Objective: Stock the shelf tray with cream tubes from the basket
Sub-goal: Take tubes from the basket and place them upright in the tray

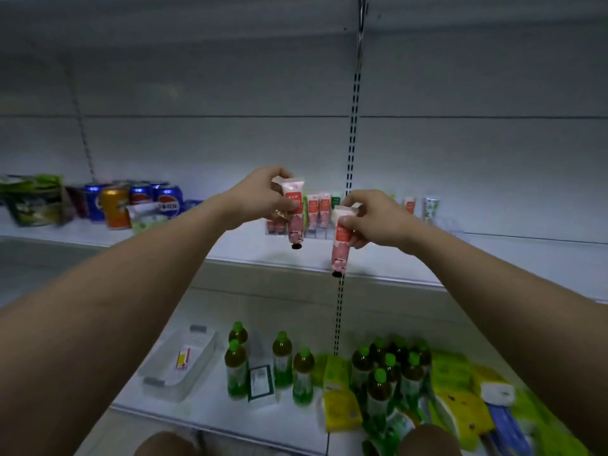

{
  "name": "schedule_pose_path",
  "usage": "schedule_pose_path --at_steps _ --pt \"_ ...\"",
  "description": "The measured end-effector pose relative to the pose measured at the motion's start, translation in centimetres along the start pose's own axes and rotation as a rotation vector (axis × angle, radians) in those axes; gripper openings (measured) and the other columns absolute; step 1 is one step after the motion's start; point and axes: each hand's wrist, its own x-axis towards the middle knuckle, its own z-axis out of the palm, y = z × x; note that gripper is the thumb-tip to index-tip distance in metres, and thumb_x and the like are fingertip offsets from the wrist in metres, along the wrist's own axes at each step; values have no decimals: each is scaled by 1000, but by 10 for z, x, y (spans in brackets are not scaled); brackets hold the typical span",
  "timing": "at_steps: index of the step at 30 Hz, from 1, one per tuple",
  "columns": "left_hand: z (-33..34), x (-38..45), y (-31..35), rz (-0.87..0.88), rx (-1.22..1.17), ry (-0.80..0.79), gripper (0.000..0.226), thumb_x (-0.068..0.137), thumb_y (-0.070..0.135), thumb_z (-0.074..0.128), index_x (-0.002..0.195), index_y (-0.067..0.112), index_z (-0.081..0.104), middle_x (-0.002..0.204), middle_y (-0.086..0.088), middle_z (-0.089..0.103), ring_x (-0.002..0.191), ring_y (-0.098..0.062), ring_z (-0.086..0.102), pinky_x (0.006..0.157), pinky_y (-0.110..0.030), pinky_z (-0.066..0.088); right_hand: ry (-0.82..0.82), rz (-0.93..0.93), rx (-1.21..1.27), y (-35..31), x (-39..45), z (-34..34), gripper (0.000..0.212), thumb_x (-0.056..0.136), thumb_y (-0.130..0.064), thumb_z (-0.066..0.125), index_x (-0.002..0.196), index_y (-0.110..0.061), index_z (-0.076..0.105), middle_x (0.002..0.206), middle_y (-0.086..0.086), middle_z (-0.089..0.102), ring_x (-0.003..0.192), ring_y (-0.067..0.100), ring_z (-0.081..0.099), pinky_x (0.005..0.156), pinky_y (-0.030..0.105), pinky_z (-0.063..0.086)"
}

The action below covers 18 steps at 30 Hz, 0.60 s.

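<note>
Cans [138,200] stand left of the tubes [318,210] on the shelf [493,255].

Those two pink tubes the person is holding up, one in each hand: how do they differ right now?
The left hand holds its pink tube higher and further back, in front of the tubes in the shelf tray. The right hand holds its pink tube lower and nearer, its cap down by the shelf's front edge. The left tube tilts slightly one way, the right the other. Both look like the same product, held near the top, black caps down.
</note>
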Motion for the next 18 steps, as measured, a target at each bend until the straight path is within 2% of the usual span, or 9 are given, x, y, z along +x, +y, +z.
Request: schedule_pose_path --at_steps 4,9,12,15,18 --pt "-6 31 8 8 49 -37 31 88 2 64 115 12 52 99 -10 68 87 -21 70 69 -29 61 28 -12 -115 -4 23 -14 10 95 -7 57 105 -9 60 85 12 68 64 17 68 59 25 58" --pt "2 74 -12 42 72 59 22 88 2 65 108 7 58 90 -6 65 72 -11 65 48 -12 48 112 -52 -275 7 73 -5 10 93 -6 59 98 -15 62 95 8 66 78 22 68 72 37 60" --pt "4 100 -32 44 57 97 21 87 1 66 106 5 60 89 -7 65 70 -11 65 47 -11 47 192 -62 -336 25 109 6 11 94 -8 58 97 -17 62 96 7 66 80 22 66 76 39 58" --pt "5 126 -46 57 118 100 17 87 8 68 103 12 62 88 -2 66 69 -8 64 44 -8 43 253 -71 -383 42 143 13 11 96 -9 54 99 -15 63 89 4 64 75 18 60 65 31 50" --pt "8 151 -57 79 123 88 16 87 9 68 101 13 62 85 -1 66 63 -6 63 40 -7 40 282 -81 -416 60 173 20 13 97 -9 52 102 -15 62 98 6 63 85 22 59 74 33 49"
